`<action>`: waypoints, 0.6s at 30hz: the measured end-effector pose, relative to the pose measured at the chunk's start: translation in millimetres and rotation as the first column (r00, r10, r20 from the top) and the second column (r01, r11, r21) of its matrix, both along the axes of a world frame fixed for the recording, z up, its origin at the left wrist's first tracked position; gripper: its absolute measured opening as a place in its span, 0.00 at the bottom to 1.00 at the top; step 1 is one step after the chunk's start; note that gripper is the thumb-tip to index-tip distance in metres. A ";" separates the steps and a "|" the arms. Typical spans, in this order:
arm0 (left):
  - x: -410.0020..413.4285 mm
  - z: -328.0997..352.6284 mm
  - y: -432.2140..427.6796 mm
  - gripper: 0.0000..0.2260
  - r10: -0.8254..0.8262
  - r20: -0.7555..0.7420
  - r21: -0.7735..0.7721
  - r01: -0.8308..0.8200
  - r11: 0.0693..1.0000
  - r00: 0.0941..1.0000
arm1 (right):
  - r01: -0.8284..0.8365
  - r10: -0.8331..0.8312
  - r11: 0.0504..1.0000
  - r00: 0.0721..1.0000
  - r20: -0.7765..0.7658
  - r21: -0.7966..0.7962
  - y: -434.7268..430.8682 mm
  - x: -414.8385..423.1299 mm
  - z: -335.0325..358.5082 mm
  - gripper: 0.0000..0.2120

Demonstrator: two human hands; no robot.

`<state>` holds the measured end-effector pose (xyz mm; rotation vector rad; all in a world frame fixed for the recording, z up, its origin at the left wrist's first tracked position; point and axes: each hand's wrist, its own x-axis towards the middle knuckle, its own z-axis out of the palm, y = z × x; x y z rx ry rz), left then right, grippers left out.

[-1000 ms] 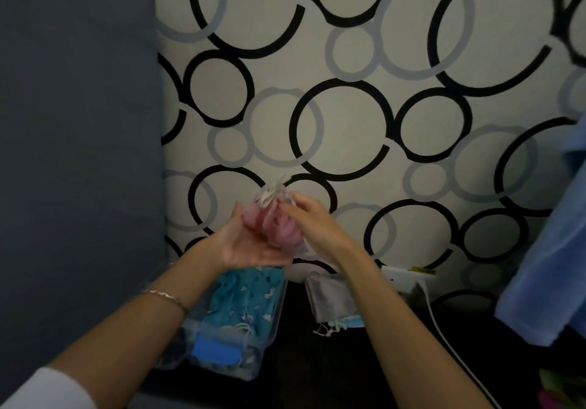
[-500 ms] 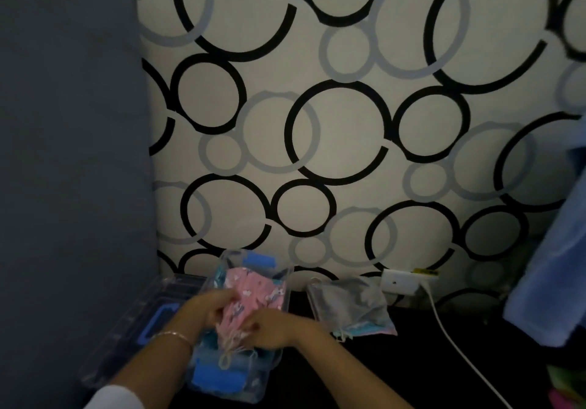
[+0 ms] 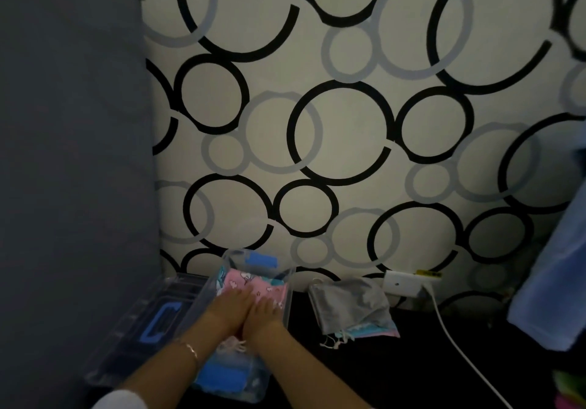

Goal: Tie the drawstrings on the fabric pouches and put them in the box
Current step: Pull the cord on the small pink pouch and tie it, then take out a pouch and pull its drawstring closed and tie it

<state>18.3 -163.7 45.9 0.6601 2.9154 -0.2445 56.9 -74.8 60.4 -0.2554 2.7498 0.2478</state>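
**Inspector:** Circle-patterned wall [image 3: 342, 129] behind, dark tabletop [image 3: 396, 370] below. Clear box [image 3: 289, 285] stands toward the left, with its lid [image 3: 152, 319] off beside it.

**Assistant:** Location of the item?

**Inspector:** Pink pouch [image 3: 241, 281] lies inside the box. Left hand [image 3: 226, 305] and right hand [image 3: 264, 312] rest on it side by side, fingers flat, gripping nothing. Its drawstrings [image 3: 234, 346] trail at the near end. Too dim to confirm a knot.

**Assistant:** Recommendation for this step?

**Inspector:** Press evenly with both palms so the pouch sits level below the rim. Tuck the strings inside so the lid can close. Grey pouch [image 3: 348, 307], just right of the box, appears to be next.
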 end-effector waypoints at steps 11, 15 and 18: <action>-6.9 -29.1 -16.3 0.42 0.004 -0.013 -0.233 -0.007 0.972 1.000 | 0.037 -0.035 0.987 0.999 -0.015 0.155 -2.6 -13.4 -35.7 0.42; -3.4 -28.5 -15.6 0.42 0.009 -0.046 -0.175 -0.017 0.984 0.999 | 0.032 -0.026 0.987 0.999 -0.042 0.160 -1.7 -15.2 -35.3 0.43; 0.4 -25.5 -15.7 0.42 0.020 -0.048 -0.117 -0.026 0.993 0.999 | 0.026 -0.021 0.992 0.999 -0.044 0.125 -2.5 -12.6 -30.3 0.41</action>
